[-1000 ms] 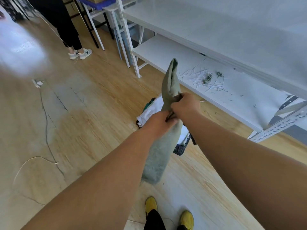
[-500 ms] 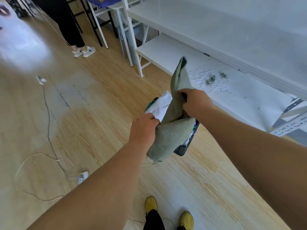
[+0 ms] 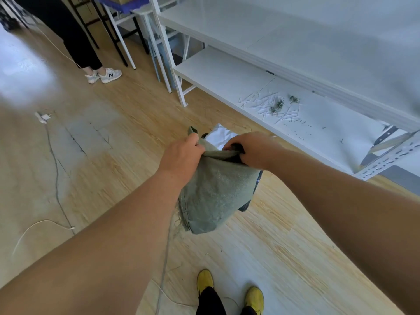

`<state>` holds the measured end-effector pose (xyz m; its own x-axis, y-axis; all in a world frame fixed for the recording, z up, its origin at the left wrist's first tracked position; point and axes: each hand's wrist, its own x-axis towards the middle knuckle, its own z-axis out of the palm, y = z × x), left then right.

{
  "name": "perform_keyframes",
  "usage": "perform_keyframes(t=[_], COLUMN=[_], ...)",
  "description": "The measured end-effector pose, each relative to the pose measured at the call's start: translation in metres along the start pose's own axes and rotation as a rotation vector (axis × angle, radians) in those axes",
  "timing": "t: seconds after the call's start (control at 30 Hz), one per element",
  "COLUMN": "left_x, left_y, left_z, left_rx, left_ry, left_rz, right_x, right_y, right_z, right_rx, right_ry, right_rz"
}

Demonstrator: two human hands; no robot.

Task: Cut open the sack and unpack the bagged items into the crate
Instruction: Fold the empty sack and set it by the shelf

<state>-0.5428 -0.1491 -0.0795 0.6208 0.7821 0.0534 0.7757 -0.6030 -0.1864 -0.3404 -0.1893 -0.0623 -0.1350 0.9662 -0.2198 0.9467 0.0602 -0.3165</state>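
Head view: both hands hold a grey-green woven sack (image 3: pixel 216 192) in the air above the wooden floor (image 3: pixel 127 137). Left hand (image 3: pixel 181 155) fisted on the sack's left top edge; right hand (image 3: pixel 252 148) fisted on the right top edge, fabric bunched between them. Sack hangs limp, frayed threads at its near left corner. Just beyond it, a white bagged item (image 3: pixel 219 136) and a dark crate (image 3: pixel 258 180), mostly hidden. White shelving (image 3: pixel 227 73) stands far right. Yellow shoes (image 3: pixel 229 289) near, below.

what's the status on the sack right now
Left hand and right hand gripping the sack top. Sack hangs over the crate. Nothing in the way.
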Motion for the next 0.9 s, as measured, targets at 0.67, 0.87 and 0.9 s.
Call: perform_keyframes(t=[0.67,0.87,0.9], left_x=[0.106,0.145,0.152], left_y=[0.182,0.26,0.27], left_z=[-0.059,-0.056,-0.055], left_rx=[-0.178,-0.492,-0.547], left_ry=[-0.103,-0.219,-0.237], left_rz=[0.305,0.247,0.235], right_x=[-0.16,-0.203,-0.211], right_y=[0.154,0.203,0.212], right_z=[-0.055,-0.045,-0.042], right_rx=[0.172,0.313,0.37], right_ry=[0.523,0.84,0.931], right_rz=[0.727,0.866,0.902])
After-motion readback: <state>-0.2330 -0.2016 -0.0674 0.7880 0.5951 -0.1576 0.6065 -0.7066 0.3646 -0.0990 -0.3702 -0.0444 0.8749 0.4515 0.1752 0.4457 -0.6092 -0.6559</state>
